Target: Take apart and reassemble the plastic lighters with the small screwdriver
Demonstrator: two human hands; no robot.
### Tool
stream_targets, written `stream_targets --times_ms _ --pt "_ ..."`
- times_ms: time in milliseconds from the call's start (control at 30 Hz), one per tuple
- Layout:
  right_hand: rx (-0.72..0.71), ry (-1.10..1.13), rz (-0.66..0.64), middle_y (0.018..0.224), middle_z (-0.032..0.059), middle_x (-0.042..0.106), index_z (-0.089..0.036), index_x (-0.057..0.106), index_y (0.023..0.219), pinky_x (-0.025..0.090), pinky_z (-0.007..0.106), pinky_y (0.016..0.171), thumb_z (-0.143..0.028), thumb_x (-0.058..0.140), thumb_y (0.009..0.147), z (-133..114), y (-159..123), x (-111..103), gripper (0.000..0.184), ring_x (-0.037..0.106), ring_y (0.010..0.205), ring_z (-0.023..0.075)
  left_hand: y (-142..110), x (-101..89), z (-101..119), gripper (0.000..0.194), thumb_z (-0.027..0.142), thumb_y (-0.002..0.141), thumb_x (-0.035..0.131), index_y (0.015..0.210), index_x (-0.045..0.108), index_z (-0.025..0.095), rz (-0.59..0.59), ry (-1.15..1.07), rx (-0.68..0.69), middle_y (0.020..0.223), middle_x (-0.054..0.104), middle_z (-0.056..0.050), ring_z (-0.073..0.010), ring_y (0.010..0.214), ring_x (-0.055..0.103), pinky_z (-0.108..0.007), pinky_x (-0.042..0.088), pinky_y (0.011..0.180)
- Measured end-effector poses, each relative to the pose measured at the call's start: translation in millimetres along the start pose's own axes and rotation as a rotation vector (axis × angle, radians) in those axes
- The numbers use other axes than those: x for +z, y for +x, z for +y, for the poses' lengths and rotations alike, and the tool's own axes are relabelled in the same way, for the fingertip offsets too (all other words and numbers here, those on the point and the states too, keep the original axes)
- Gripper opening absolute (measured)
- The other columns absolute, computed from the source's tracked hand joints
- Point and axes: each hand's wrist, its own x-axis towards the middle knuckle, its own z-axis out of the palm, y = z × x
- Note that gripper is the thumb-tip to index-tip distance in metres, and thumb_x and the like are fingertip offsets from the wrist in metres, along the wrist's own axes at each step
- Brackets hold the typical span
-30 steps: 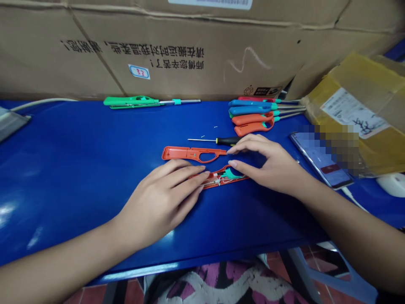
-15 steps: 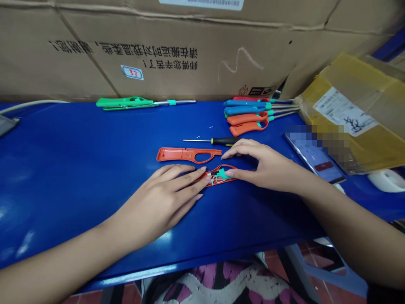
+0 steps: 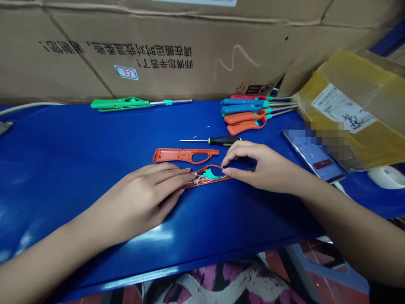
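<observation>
On the blue table lies an open orange lighter handle half (image 3: 205, 182) with a green trigger (image 3: 209, 174), a white wire and small inner parts showing. My left hand (image 3: 152, 192) covers its left end, fingers close together and curled over it. At the other end, my right hand (image 3: 247, 162) pinches the rim of the handle half between thumb and index finger. The matching empty orange handle half (image 3: 182, 156) rests just beyond, inner side up. Behind that lie a black and yellow screwdriver (image 3: 221, 140) and two tiny screws (image 3: 195, 137).
Several assembled lighters (image 3: 247, 122) are grouped at the back right; green lighter pieces (image 3: 126, 104) lie at the back left. A large cardboard box (image 3: 205, 80) walls the rear. To the right are a phone (image 3: 316, 160), a yellow-taped box (image 3: 354, 105) and a white roll (image 3: 386, 177).
My left hand has slid left along the handle half, uncovering more inner parts. The green trigger sits further left. My right thumb and index finger have closed together at the right end.
</observation>
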Motion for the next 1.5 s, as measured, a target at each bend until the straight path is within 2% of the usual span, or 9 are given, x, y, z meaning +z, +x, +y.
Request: stream_targets --times_ms 167,333,500,667,833,933,1267,1367,1500 --pt "0.054 -0.043 -0.063 0.096 -0.0002 0.07 -0.023 0.07 0.094 0.048 0.03 0.081 -0.029 0.071 0.088 -0.3 -2.7 4.2 0.009 0.062 0.091 0.0158 3.8 10.7 10.0 0.041 0.028 0.099 0.059 0.138 0.054 0.017 -0.023 -0.094 -0.138 0.129 0.067 -0.009 -0.0247 0.119 0.061 -0.041 0.05 0.103" --pt "0.0 -0.104 -0.087 0.097 -0.0031 0.068 -0.024 0.063 0.094 0.042 0.031 0.085 -0.024 0.074 0.087 -5.2 -6.1 16.6 0.013 0.06 0.092 0.0154 9.1 22.4 15.1 0.041 0.039 0.1 0.06 0.136 0.056 0.019 0.08 -0.19 -0.286 0.123 0.066 -0.008 -0.022 0.111 0.062 -0.037 0.051 0.095" --pt "-0.068 -0.143 -0.102 0.095 -0.004 0.066 -0.025 0.056 0.1 0.038 0.031 0.08 -0.02 0.071 0.089 -13.4 -10.9 26.7 0.019 0.059 0.089 0.0149 8.0 24.3 15.2 0.026 0.034 0.097 0.066 0.12 0.067 0.021 0.092 -0.241 -0.251 0.104 0.068 -0.004 -0.0176 0.092 0.063 -0.031 0.051 0.079" --pt "-0.088 -0.166 -0.117 0.097 -0.0037 0.065 -0.025 0.055 0.114 0.037 0.031 0.081 -0.021 0.069 0.09 -15.1 -13.5 28.0 0.028 0.059 0.089 0.0149 7.0 21.7 19.7 0.023 0.029 0.095 0.069 0.115 0.068 0.018 0.114 -0.29 -0.255 0.098 0.071 -0.002 -0.014 0.085 0.063 -0.028 0.05 0.079" --pt "-0.132 -0.178 -0.137 0.099 -0.0026 0.068 -0.024 0.061 0.108 0.036 0.032 0.082 -0.034 0.068 0.094 -13.8 -12.3 28.8 0.018 0.06 0.094 0.0163 7.0 21.9 20.7 0.021 0.027 0.094 0.071 0.113 0.069 0.017 0.129 -0.293 -0.25 0.098 0.073 -0.002 -0.0138 0.086 0.063 -0.027 0.05 0.08" --pt "-0.146 -0.182 -0.139 0.102 -0.0023 0.07 -0.023 0.063 0.105 0.036 0.032 0.082 -0.033 0.064 0.097 -12.3 -9.4 30.3 0.012 0.061 0.097 0.0161 7.6 24.2 20.2 0.021 0.027 0.093 0.072 0.111 0.069 0.016 0.151 -0.285 -0.251 0.096 0.073 -0.002 -0.0142 0.083 0.062 -0.028 0.05 0.078" --pt "-0.166 -0.336 -0.027 0.105 0.0025 0.067 -0.026 0.068 0.117 0.036 0.037 0.088 -0.038 0.062 0.098 -8.8 -6.5 32.6 0.023 0.06 0.102 0.0208 13.9 28.4 10.7 0.027 0.024 0.097 0.063 0.121 0.07 0.012 0.197 -0.266 -0.248 0.104 0.071 -0.009 -0.0195 0.094 0.063 -0.033 0.054 0.082" --pt "-0.138 -0.29 -0.001 0.105 0.0031 0.068 -0.025 0.069 0.113 0.037 0.039 0.091 -0.038 0.063 0.097 -9.0 -4.4 30.3 0.021 0.061 0.103 0.0212 13.9 24.1 7.0 0.031 0.023 0.1 0.056 0.126 0.068 0.011 0.198 -0.255 -0.222 0.11 0.071 -0.012 -0.0212 0.102 0.064 -0.036 0.055 0.088" --pt "-0.093 -0.21 0.06 0.103 0.0051 0.07 -0.023 0.069 0.105 0.042 0.039 0.092 -0.033 0.066 0.094 -5.2 -1.0 14.2 0.015 0.063 0.1 0.0222 9.7 10.0 -0.3 0.03 0.022 0.1 0.056 0.126 0.069 0.017 0.15 -0.284 -0.188 0.113 0.075 -0.009 -0.0208 0.103 0.069 -0.035 0.057 0.09"
